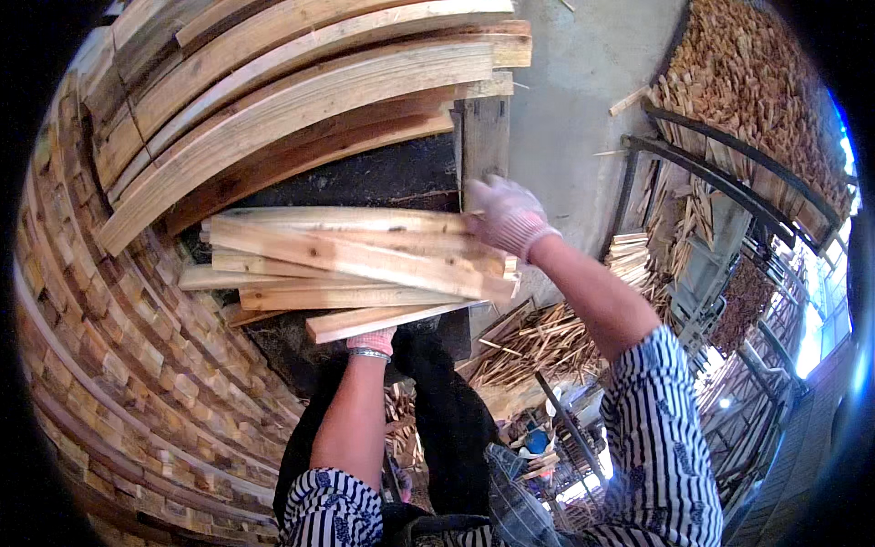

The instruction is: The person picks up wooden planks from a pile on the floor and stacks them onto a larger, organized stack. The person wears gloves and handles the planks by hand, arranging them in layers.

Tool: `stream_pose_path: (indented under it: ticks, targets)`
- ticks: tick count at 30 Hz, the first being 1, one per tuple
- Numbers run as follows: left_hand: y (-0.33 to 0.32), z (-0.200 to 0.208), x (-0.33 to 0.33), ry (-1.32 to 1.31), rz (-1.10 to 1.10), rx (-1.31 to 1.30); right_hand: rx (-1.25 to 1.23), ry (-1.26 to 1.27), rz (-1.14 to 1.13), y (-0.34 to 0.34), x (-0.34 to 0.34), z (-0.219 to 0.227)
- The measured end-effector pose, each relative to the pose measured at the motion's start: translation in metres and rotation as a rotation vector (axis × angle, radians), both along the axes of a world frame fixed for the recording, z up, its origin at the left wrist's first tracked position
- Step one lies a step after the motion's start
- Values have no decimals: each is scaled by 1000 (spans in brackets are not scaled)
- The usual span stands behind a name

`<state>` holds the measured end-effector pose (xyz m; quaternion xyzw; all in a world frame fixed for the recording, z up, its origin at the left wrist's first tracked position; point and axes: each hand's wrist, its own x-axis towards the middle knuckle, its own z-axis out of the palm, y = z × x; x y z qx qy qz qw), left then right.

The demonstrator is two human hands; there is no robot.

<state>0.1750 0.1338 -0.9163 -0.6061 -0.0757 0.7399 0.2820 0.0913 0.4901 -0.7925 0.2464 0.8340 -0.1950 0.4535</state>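
Note:
A loose bundle of pale wooden planks (365, 260) lies fanned out before me above a dark surface (365, 173), some crossing at a slant. My left hand (372, 341), in a pinkish glove with a bracelet at the wrist, reaches under the nearest plank (392, 319). The planks hide its fingers. At the bundle's right ends is my right hand (512, 217), also gloved. Motion blurs its fingers, which point left by the far plank's end. Whether they grip the wood cannot be made out.
Beyond the bundle, long thick boards (310, 100) are stacked. A wall of piled wood blocks (155, 365) curves along the left. Grey floor (583, 109) lies to the right, with a metal-framed wood heap (756, 91) and thin sticks (547, 346) nearer me.

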Motion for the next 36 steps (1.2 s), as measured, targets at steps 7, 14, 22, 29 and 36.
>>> stream_pose_path:
  ticks: [7,14,22,29,36]
  targets:
    - [43,22,-29,187,-250,-156,-384,-13,-3,-79,-74,-35]
    - [20,37,-5,391,-626,-136,-485,-110,12,-89,-50,-29]
    - [17,13,-13,409,-639,-229,-530,-125,-190,-90,-45,-47]
    - [-27,28,-26,422,-760,-350,-787,-277,-130,-79,-64,-11]
    - [-24,81,-28,440,-1004,-350,-1009,-437,-488,-58,0,30]
